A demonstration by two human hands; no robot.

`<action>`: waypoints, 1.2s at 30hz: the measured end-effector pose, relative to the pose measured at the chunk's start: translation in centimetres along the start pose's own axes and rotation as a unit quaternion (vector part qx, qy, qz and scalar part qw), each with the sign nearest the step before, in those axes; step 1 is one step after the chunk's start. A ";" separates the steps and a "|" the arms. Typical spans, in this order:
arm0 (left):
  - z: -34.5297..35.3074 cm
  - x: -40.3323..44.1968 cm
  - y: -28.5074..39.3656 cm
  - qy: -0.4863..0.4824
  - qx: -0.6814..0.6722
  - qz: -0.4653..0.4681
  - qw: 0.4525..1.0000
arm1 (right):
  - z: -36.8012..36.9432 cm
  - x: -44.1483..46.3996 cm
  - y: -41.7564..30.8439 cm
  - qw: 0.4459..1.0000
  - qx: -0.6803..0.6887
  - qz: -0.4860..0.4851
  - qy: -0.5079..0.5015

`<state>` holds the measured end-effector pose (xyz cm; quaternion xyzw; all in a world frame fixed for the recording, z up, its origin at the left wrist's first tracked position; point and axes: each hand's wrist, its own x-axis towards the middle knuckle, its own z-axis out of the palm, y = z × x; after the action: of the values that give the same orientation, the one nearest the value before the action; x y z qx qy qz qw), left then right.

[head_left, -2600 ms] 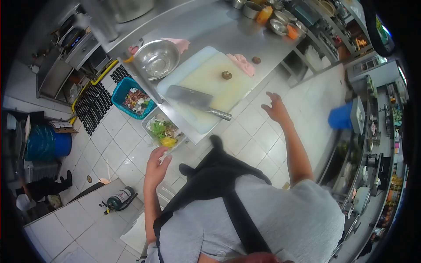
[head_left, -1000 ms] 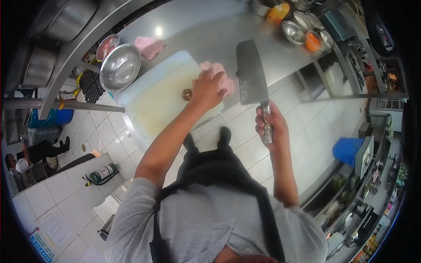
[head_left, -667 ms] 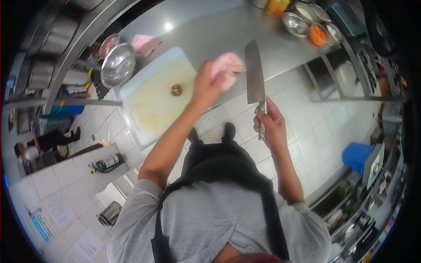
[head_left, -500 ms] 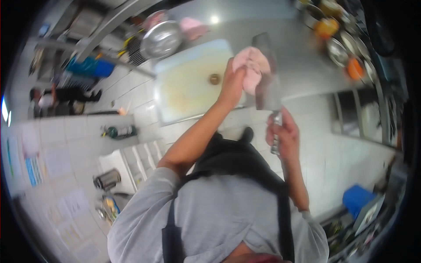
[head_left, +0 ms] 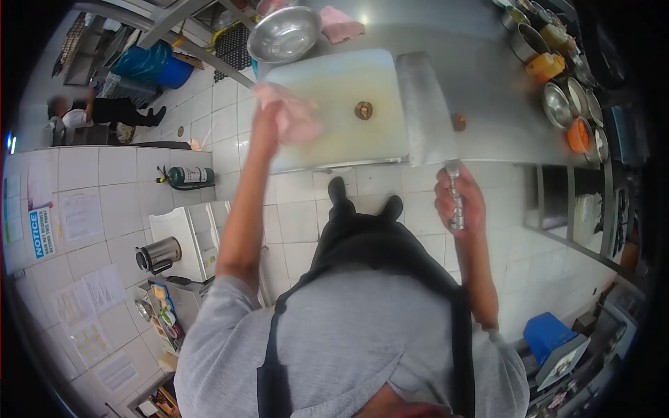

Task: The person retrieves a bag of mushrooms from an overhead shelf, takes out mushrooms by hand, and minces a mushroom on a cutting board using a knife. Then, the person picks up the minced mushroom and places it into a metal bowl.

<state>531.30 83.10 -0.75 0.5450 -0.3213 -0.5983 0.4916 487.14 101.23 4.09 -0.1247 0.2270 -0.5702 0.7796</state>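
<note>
My left hand (head_left: 266, 127) is closed on a pink cloth (head_left: 296, 117), blurred by motion, over the left side of the cutting board (head_left: 334, 76). In my right hand (head_left: 465, 198) is the metal handle of a cleaver (head_left: 424, 111). Its broad blade points away from me, at the right edge of the board. A small brown round item (head_left: 363, 110), perhaps a mushroom, lies on the board. Another brown piece (head_left: 458, 122) sits on the steel table right of the blade.
A steel bowl (head_left: 284, 35) and a second pink cloth (head_left: 341, 25) are behind the board. Bowls and an orange container (head_left: 546, 66) stand at the table's right. Far left is another person (head_left: 108, 111). A fire extinguisher (head_left: 189, 177) is at left.
My left hand took up the pink cloth, brought it to the cleaver's blade, and has now swung left. My right hand picked up the cleaver from the board.
</note>
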 end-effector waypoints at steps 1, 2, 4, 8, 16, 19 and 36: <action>-1.8 2.3 0.2 -0.004 0.145 0.082 0.986 | -0.5 -0.7 -0.2 1.000 -0.001 0.001 0.008; -1.8 4.1 0.4 0.052 0.325 0.123 0.936 | -0.9 -1.3 -0.5 0.999 -0.028 -0.002 0.042; -1.6 4.6 -2.2 0.121 0.518 0.245 0.811 | -1.2 -2.5 -0.6 0.992 -0.070 0.000 0.101; 6.3 4.0 -6.2 -0.018 0.487 0.258 0.834 | -0.7 -3.7 0.8 0.946 -0.267 0.020 0.181; 12.0 2.6 -9.9 -0.089 0.377 0.100 0.917 | 0.6 -2.2 3.4 0.897 -0.395 0.112 0.165; 12.1 2.6 -10.6 -0.082 0.366 0.136 0.917 | -0.3 -1.1 4.4 0.901 -0.389 0.125 0.145; 13.2 3.0 -10.6 -0.071 0.381 0.169 0.906 | 1.0 0.0 5.1 0.821 -0.536 0.104 0.166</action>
<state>516.23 81.55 -8.83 0.5844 -0.6458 -0.3758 0.3164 491.88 102.84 2.66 -0.4022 0.6345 -0.2856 0.5951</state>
